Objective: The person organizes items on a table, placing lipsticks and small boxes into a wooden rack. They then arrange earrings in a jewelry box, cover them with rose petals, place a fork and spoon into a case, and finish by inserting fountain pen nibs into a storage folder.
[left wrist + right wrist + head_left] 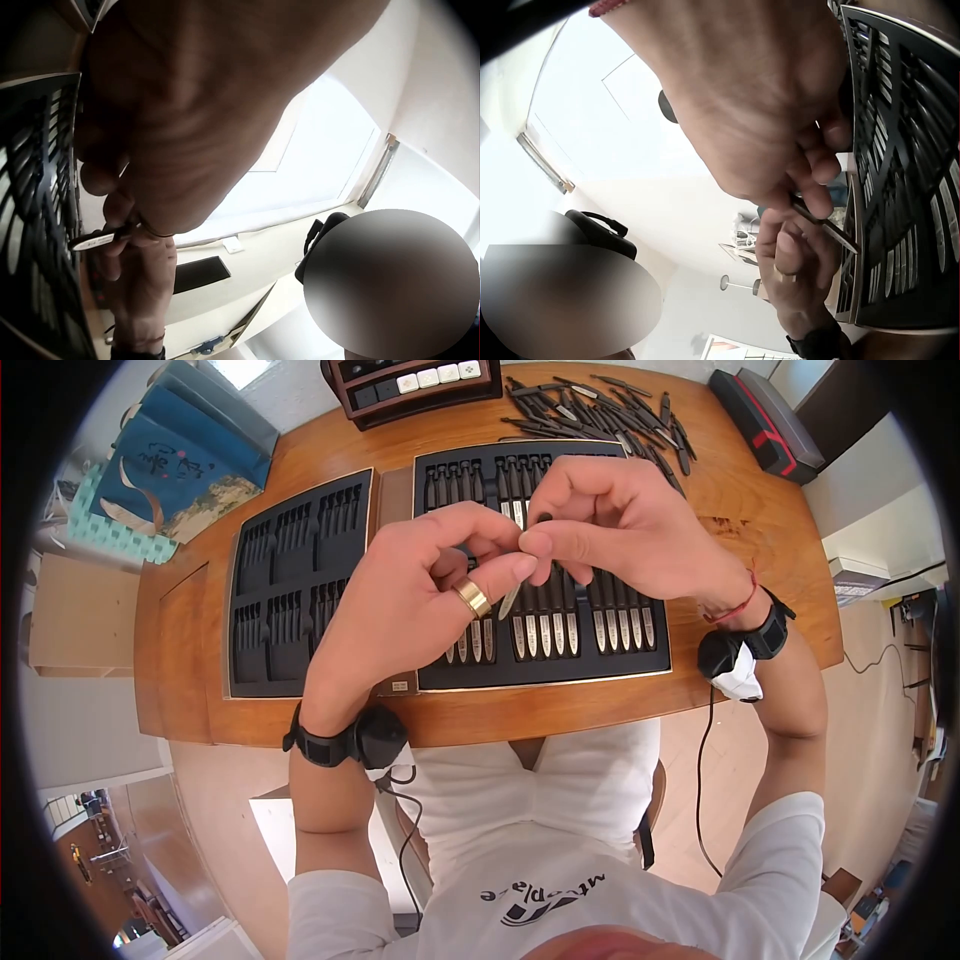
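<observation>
Both hands meet above an open black case [640, 658] whose slots hold slim dark tools with silvery ends. A single such tool [508, 603] hangs between the hands, silvery end downward. The left hand [400, 595], a gold ring on one finger, pinches it with thumb and finger. Thumb and fingers of the right hand [630, 530] close on its dark upper part. In the left wrist view the pale blade-like end [94, 241] carries small print. The right wrist view shows the tool [826, 223] passing between both hands' fingertips.
A second black tray [290, 580] of dark pieces lies at left. Loose dark tools [600, 415] are heaped at the back right, near a grey box with a red ribbon [768, 425]. A blue bag [185, 445] and a brown rack [410, 388] stand behind.
</observation>
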Available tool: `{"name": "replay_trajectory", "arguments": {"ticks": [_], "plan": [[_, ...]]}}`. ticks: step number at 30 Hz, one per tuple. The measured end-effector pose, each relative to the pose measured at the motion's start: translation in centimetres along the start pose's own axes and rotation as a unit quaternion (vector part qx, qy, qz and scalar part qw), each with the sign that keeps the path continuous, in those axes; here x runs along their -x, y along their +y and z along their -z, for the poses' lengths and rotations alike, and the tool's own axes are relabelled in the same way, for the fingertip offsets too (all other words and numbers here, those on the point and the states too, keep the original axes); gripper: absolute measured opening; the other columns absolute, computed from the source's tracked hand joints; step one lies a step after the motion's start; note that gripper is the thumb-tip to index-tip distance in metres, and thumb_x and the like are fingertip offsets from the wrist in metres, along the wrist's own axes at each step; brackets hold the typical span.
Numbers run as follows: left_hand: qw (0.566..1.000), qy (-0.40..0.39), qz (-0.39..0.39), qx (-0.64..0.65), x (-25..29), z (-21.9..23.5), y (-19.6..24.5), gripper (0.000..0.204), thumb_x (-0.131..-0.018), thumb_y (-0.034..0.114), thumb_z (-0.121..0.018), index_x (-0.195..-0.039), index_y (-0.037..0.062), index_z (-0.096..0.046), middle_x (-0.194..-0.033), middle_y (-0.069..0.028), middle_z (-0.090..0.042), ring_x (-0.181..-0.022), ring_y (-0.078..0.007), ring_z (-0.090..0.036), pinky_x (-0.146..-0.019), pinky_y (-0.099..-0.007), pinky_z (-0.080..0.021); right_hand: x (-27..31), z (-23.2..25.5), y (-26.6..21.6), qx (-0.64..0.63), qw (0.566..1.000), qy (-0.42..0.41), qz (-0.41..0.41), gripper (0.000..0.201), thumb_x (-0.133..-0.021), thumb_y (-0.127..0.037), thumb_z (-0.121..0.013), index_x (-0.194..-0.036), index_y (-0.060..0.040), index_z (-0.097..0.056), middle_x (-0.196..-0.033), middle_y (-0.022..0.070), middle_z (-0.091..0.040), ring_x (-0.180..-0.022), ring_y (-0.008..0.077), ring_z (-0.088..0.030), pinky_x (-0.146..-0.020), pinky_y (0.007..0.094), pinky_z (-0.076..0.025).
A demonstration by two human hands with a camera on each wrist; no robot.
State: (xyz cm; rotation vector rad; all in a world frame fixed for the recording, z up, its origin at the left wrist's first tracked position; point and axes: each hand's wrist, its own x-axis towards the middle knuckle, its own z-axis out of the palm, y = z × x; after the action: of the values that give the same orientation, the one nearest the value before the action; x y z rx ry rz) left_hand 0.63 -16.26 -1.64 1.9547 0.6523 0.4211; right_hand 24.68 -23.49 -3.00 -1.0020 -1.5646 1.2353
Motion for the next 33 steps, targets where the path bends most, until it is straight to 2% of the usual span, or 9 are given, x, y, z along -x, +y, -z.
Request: {"name": "replay_trajectory", "arguments": {"ticks": [6, 8, 11, 13, 17, 19, 26, 29, 33], "plan": [[0.998, 0.008, 0.039, -0.052, 0.3, 0.4, 0.2, 0.015, -0.101, 0.01, -0.076, -0.11, -0.0013, -0.073, -0.094, 0.0007, -0.074, -0.081, -0.0032, -0.064, -0.072, -0.0207, -0.05, -0.2, -0.2, 0.5, -0.001, 0.999, 0.032, 0.009, 0.018, -0.107, -0.02, -0.071, -0.104, -0.002, -0.072, -0.082, 0.003, -0.075, -0.066, 0.0042, -0.062, -0.057, 0.0211, -0.047], [0.998, 0.018, 0.057, -0.037, 0.4, 1.1, -0.1, 0.014, -0.102, 0.01, -0.075, -0.108, -0.0018, -0.073, -0.09, 0.0012, -0.073, -0.078, -0.0032, -0.062, -0.07, -0.021, -0.05, -0.4, 0.4, 0.5, 0.101, 0.989, 0.103, 0.03, 0.019, -0.107, -0.022, -0.07, -0.102, -0.0035, -0.072, -0.077, 0.0005, -0.074, -0.064, 0.0024, -0.058, -0.056, 0.0212, -0.044], [0.996, 0.039, 0.081, -0.028, 0.5, 2.1, -0.5, 0.012, -0.102, 0.009, -0.074, -0.103, -0.0024, -0.072, -0.083, 0.0011, -0.072, -0.07, -0.0045, -0.059, -0.065, -0.022, -0.048, -0.4, 1.7, 1.1, 0.161, 0.975, 0.145, 0.041, 0.019, -0.107, -0.021, -0.069, -0.099, -0.0041, -0.071, -0.075, -0.0017, -0.072, -0.062, 0.0009, -0.055, -0.055, 0.0223, -0.04], [0.978, -0.014, 0.166, -0.122, 0.5, 2.9, -0.5, 0.01, -0.102, 0.008, -0.072, -0.101, -0.0024, -0.072, -0.08, -0.0008, -0.071, -0.068, -0.0054, -0.06, -0.064, -0.0222, -0.048, -0.5, 2.3, 1.3, 0.184, 0.97, 0.153, 0.051, 0.021, -0.107, -0.021, -0.068, -0.097, -0.0036, -0.07, -0.072, -0.0031, -0.071, -0.061, 0.0004, -0.052, -0.055, 0.0232, -0.037], [0.977, -0.031, 0.179, -0.114, 0.7, 2.8, -0.3, 0.011, -0.103, 0.008, -0.07, -0.098, -0.0023, -0.071, -0.076, -0.0021, -0.071, -0.065, -0.0056, -0.059, -0.062, -0.0227, -0.047, -0.4, 2.6, 1.4, 0.206, 0.963, 0.172, 0.029, 0.022, -0.107, -0.022, -0.068, -0.096, -0.0036, -0.07, -0.071, -0.0038, -0.069, -0.061, 0.0003, -0.051, -0.055, 0.0234, -0.037], [0.965, -0.009, 0.227, -0.13, 0.6, 2.6, 1.1, 0.013, -0.103, 0.009, -0.069, -0.097, -0.0024, -0.07, -0.073, -0.0028, -0.071, -0.062, -0.0064, -0.059, -0.058, -0.0248, -0.046, -0.4, 2.6, 1.4, 0.211, 0.962, 0.172, 0.029, 0.022, -0.107, -0.022, -0.068, -0.096, -0.0035, -0.07, -0.071, -0.0039, -0.069, -0.061, 0.0004, -0.05, -0.055, 0.0235, -0.037], [0.965, -0.051, 0.199, -0.164, 0.9, 3.2, -0.5, 0.015, -0.103, 0.011, -0.07, -0.095, -0.0018, -0.068, -0.07, -0.0026, -0.07, -0.058, -0.0072, -0.056, -0.054, -0.0277, -0.044, -0.4, 2.6, 1.7, 0.209, 0.963, 0.166, 0.03, 0.022, -0.107, -0.023, -0.068, -0.098, -0.0039, -0.071, -0.071, -0.0036, -0.068, -0.062, 0.001, -0.051, -0.055, 0.0239, -0.037], [0.957, -0.062, 0.233, -0.16, 0.9, 3.1, -0.6, 0.014, -0.103, 0.009, -0.07, -0.094, -0.001, -0.065, -0.068, -0.0008, -0.066, -0.059, -0.0071, -0.054, -0.055, -0.0287, -0.043, -0.4, 2.6, 1.6, 0.213, 0.963, 0.163, 0.025, 0.022, -0.107, -0.024, -0.068, -0.099, -0.004, -0.07, -0.071, -0.0034, -0.068, -0.062, 0.0011, -0.052, -0.055, 0.024, -0.037], [0.963, -0.063, 0.162, -0.207, 1.2, 3.1, -1.3, 0.016, -0.102, 0.008, -0.071, -0.094, 0.001, -0.059, -0.067, -0.0003, -0.061, -0.061, -0.0079, -0.053, -0.057, -0.0298, -0.042, -0.4, 2.5, 1.3, 0.212, 0.964, 0.158, 0.021, 0.022, -0.107, -0.024, -0.068, -0.098, -0.0041, -0.07, -0.071, -0.0031, -0.068, -0.062, 0.0013, -0.052, -0.056, 0.0242, -0.038]]}}
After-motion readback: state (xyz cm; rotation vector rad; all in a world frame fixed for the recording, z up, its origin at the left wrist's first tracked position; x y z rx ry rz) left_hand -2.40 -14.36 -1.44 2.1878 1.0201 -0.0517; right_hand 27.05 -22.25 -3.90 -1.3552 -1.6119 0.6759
